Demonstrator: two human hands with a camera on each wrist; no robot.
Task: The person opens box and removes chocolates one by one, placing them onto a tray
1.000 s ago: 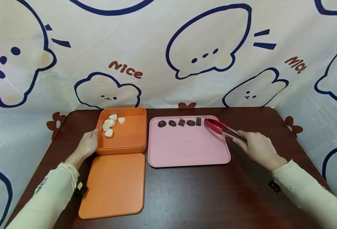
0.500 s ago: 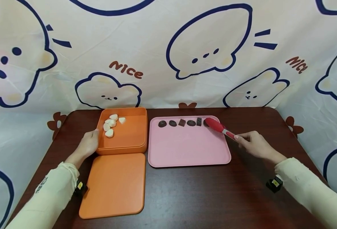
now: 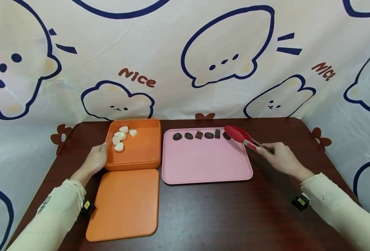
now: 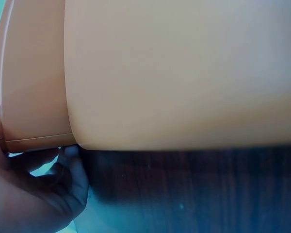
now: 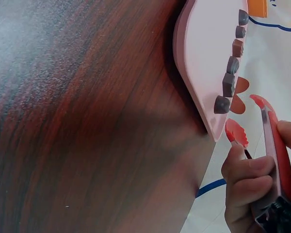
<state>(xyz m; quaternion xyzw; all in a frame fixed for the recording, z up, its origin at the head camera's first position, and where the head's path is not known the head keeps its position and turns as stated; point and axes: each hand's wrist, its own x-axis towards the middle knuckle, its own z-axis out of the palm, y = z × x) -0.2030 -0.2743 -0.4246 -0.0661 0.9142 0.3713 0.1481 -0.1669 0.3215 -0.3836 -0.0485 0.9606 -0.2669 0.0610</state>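
An orange box stands at the left with several white heart-like pieces inside. My left hand grips its left wall, thumb at the rim and fingers bent against the side. Farther right lies a pink tray with a row of several dark chocolates along its far edge. My right hand holds red-tipped tongs by the handles. The tong tips stand apart with nothing between them in the right wrist view, just above the row's rightmost chocolate.
An orange lid lies flat in front of the box. Dark wooden table shows before the tray. A white cloth with blue-outlined cartoons hangs behind the table and at both sides.
The tongs have come off the rightmost chocolate, which now lies in plain view on the tray. My right hand has rolled and risen slightly. My left hand stays on the box.
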